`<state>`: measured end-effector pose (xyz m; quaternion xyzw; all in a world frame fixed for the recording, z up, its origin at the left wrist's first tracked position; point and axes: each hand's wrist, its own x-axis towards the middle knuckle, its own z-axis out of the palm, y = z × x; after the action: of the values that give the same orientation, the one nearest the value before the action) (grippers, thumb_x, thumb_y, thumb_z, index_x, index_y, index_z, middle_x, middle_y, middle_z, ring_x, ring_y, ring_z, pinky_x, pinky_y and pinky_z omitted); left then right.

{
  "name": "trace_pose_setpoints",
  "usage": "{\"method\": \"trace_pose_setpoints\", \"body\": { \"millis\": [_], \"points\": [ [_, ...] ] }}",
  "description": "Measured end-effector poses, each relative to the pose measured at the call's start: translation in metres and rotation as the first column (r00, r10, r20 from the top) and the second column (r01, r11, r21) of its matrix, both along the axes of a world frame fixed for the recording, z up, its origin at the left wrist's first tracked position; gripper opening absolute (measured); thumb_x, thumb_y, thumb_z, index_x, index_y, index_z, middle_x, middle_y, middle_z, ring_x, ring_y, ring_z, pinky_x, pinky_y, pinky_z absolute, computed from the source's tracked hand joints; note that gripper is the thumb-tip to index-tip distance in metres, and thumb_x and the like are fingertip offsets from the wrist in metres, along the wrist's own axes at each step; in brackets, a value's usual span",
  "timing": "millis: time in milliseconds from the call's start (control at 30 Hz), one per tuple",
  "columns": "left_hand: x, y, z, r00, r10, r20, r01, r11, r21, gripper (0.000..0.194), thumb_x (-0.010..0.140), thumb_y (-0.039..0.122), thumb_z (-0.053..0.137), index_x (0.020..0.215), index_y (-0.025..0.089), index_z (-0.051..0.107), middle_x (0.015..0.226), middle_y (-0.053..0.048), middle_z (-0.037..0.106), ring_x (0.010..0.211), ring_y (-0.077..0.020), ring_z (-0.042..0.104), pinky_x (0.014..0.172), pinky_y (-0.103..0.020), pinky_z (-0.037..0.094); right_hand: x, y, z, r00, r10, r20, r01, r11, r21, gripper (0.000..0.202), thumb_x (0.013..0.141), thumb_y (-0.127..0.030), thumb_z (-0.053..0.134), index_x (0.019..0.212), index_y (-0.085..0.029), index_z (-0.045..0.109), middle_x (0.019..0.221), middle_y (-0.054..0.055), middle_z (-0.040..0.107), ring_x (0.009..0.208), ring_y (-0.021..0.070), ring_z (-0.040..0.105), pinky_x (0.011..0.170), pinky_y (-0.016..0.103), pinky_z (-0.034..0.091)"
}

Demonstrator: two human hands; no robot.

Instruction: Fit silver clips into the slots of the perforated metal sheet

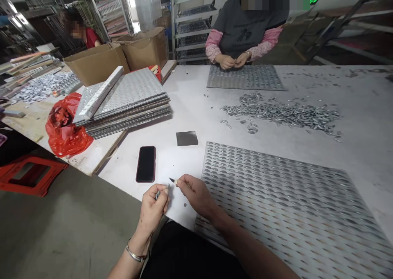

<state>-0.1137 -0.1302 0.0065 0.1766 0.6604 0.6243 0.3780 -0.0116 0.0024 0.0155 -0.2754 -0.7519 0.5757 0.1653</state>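
My right hand (pixel 195 194) pinches a small dark leaf-shaped piece (pixel 172 180) between thumb and fingertips, its point toward the left. Just left of it, my left hand (pixel 155 205) is closed on small grey pieces (pixel 157 195), partly hidden by the fingers. Both hands are above the white table near its front edge, close together but apart. Under my right forearm lies a large panel (pixel 276 189) with rows of grey leaf-shaped pieces set in it. A small dark round bit (pixel 185 205) lies on the table between my hands.
Beyond my hands lie a phone (pixel 146 164) and a dark rectangular plate (pixel 187 138). Loose leaf-shaped pieces (pixel 282 114) are heaped farther back. Stacked panels (pixel 129 95), a red plastic bag (pixel 68 127) and cardboard boxes (pixel 98 62) stand left. A co-worker's hands (pixel 233 61) are over another panel (pixel 248 77).
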Motion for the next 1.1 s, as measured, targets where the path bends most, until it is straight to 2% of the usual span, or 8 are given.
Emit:
{"method": "trace_pose_setpoints", "body": {
  "millis": [267, 333, 500, 667, 767, 900, 1000, 1100],
  "points": [
    [0.001, 0.001, 0.002, 0.999, -0.001, -0.042, 0.0, 1.0, -0.019, 0.028, 0.087, 0.045, 0.061, 0.082, 0.018, 0.055, 0.047, 0.008, 0.043, 0.04, -0.0065, 0.029, 0.041, -0.019, 0.021, -0.003, -0.009, 0.003, 0.99, 0.137, 0.015, -0.132, 0.976, -0.176, 0.027, 0.086, -0.033, 0.049, 0.062, -0.019, 0.046, 0.056, -0.005, 0.041, 0.054, 0.0095, 0.037, 0.049, 0.022, 0.027],
    [0.0, 0.0, 0.003, 0.997, -0.004, -0.072, 0.002, 0.999, -0.035, 0.028, 0.087, 0.045, 0.061, 0.081, 0.018, 0.057, 0.047, 0.007, 0.044, 0.041, -0.007, 0.03, 0.042, -0.02, 0.023, -0.004, -0.009, 0.004, 0.988, 0.156, 0.01, -0.141, 0.917, -0.374, 0.024, 0.084, -0.034, 0.051, 0.065, -0.019, 0.048, 0.053, -0.007, 0.038, 0.048, 0.008, 0.031, 0.045, 0.022, 0.023],
    [-0.002, -0.003, 0.008, 0.988, 0.002, -0.157, -0.011, 0.998, -0.061, 0.026, 0.085, 0.042, 0.064, 0.08, 0.017, 0.062, 0.051, 0.005, 0.047, 0.045, -0.0082, 0.036, 0.045, -0.021, 0.028, -0.006, 0.003, 0.01, 0.983, 0.179, -0.039, -0.142, 0.612, -0.778, 0.022, 0.077, -0.039, 0.06, 0.075, -0.018, 0.052, 0.052, -0.012, 0.031, 0.043, 0.0036, 0.013, 0.041, 0.02, 0.009],
    [-0.003, -0.005, 0.009, 0.995, -0.008, -0.1, 0.003, 0.999, -0.052, 0.025, 0.083, 0.042, 0.066, 0.082, 0.017, 0.063, 0.053, 0.005, 0.049, 0.045, -0.0079, 0.037, 0.045, -0.02, 0.03, -0.007, 0.023, 0.015, 0.994, 0.109, -0.012, -0.073, 0.579, -0.812, 0.024, 0.079, -0.039, 0.061, 0.077, -0.018, 0.051, 0.053, -0.012, 0.028, 0.044, 0.0033, 0.011, 0.041, 0.019, 0.007],
    [-0.004, -0.002, 0.005, 1.0, 0.008, 0.019, -0.008, 1.0, -0.02, 0.027, 0.083, 0.044, 0.067, 0.082, 0.017, 0.059, 0.05, 0.007, 0.047, 0.041, -0.0056, 0.031, 0.042, -0.019, 0.023, -0.005, 0.021, 0.015, 0.984, 0.174, -0.041, -0.154, 0.707, -0.69, 0.023, 0.085, -0.041, 0.057, 0.082, -0.018, 0.052, 0.057, -0.01, 0.034, 0.045, 0.0051, 0.02, 0.042, 0.019, 0.017],
    [-0.007, 0.001, -0.002, 0.994, 0.016, 0.109, -0.015, 1.0, -0.01, 0.03, 0.083, 0.046, 0.066, 0.082, 0.018, 0.056, 0.048, 0.009, 0.043, 0.037, -0.004, 0.023, 0.037, -0.018, 0.014, -0.002, 0.009, 0.009, 0.984, 0.177, -0.012, -0.177, 0.98, -0.094, 0.014, 0.091, -0.033, 0.052, 0.084, -0.021, 0.055, 0.064, -0.005, 0.046, 0.057, 0.0106, 0.042, 0.054, 0.023, 0.034],
    [-0.009, 0.002, -0.003, 0.988, 0.018, 0.152, -0.017, 1.0, -0.007, 0.03, 0.082, 0.047, 0.067, 0.08, 0.019, 0.055, 0.045, 0.01, 0.041, 0.036, -0.0038, 0.021, 0.036, -0.018, 0.012, -0.002, 0.003, 0.004, 0.991, 0.135, 0.009, -0.132, 0.952, 0.275, 0.019, 0.096, -0.028, 0.043, 0.09, -0.021, 0.059, 0.075, 0.0, 0.057, 0.069, 0.0156, 0.053, 0.067, 0.028, 0.042],
    [-0.009, 0.002, -0.002, 0.985, 0.029, 0.168, -0.028, 1.0, -0.007, 0.031, 0.082, 0.047, 0.067, 0.08, 0.018, 0.056, 0.043, 0.011, 0.04, 0.035, -0.0034, 0.02, 0.036, -0.017, 0.011, -0.003, 0.002, -0.001, 0.989, 0.137, -0.051, -0.108, 0.918, 0.381, 0.024, 0.098, -0.025, 0.039, 0.101, -0.021, 0.063, 0.089, 0.006, 0.063, 0.082, 0.019, 0.059, 0.076, 0.032, 0.047]
  ]
}}
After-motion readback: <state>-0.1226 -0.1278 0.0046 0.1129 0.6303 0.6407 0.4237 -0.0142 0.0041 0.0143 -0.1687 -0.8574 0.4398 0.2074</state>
